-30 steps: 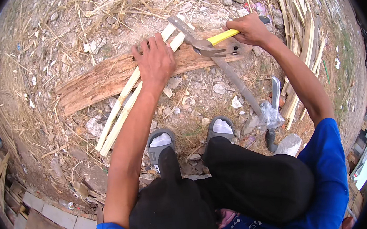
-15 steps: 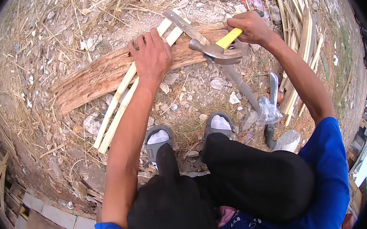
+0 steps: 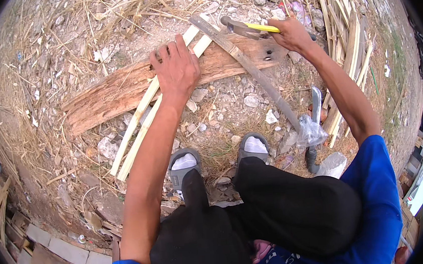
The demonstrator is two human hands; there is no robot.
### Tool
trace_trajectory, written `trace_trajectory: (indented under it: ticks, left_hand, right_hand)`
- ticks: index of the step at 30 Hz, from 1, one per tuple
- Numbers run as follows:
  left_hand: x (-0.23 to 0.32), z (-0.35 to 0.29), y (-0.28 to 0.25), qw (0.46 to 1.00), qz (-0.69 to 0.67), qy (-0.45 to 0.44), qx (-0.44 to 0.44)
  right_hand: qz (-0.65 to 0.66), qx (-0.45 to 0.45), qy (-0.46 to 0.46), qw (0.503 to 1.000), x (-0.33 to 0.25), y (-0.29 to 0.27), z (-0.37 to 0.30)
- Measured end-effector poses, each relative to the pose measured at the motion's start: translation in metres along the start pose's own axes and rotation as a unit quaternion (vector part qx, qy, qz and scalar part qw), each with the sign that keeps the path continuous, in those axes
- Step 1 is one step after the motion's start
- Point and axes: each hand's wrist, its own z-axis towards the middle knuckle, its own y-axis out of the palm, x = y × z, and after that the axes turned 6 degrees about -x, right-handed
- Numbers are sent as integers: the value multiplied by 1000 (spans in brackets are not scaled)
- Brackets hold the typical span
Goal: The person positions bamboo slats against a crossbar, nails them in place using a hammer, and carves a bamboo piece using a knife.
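Clear plastic draws my eye first from this remote seat: a crumpled bag (image 3: 312,132) at 3 o'clock, bunched at the middle of a knife (image 3: 316,101). The bright blade runs up toward 2 o'clock and the dark handle down toward 4; whether the bag wraps the knife or only lies over it, I can't tell.

At 11 o'clock on my feed, the left hand (image 3: 176,67) lies unclenched over two wooden strips (image 3: 134,138), fingers spread across them; I can't see whether any fingertip curls beneath. The strips are pale, cream-yellow, straight and narrow, lying side by side with a slim gap, from about 8 o'clock up to 12. They cross a weathered plank (image 3: 106,102), brown, grooved and splintery, which stretches from between 9 and 10 o'clock to just past 1, where a dark hole marks its surface.

Between 1 and 2 o'clock, the right hand (image 3: 291,35) is clenched round the yellow handle of a claw hammer (image 3: 257,27). Its dull metal head points toward 12, over the plank's far edge; I can't tell whether they touch.

A long grey bar (image 3: 256,72) lies across the strips' upper ends and slants down to the bag. Toward 2 o'clock I see a heap of split wood lengths (image 3: 353,51) on the stony ground (image 3: 220,116).
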Motion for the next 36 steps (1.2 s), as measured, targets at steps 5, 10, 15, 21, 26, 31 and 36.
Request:
trace_trajectory:
  ticks: [5, 10, 15, 21, 26, 31, 36]
  left_hand:
    - [3, 5, -6, 1000, 13, -4, -15]
    - [3, 3, 1, 1000, -7, 8, -2]
    - [-1, 5, -5, 1000, 9, 19, -23]
    - [6, 8, -1, 999, -7, 35, -38]
    - [13, 13, -1, 998, -35, 33, -42]
    - [8, 8, -6, 1000, -28, 3, -1]
    - [4, -4, -15, 997, 0, -15, -69]
  right_hand:
    - [85, 55, -71, 992, -21, -24, -17]
    - [155, 33, 74, 985, -58, 12, -37]
    - [239, 27, 269, 933, -129, 34, -64]
    - [235, -69, 330, 912, -124, 37, -71]
    - [250, -6, 342, 906, -119, 43, -77]
    - [232, 11, 338, 912, -121, 52, -81]
    - [266, 79, 314, 908, -124, 50, -86]
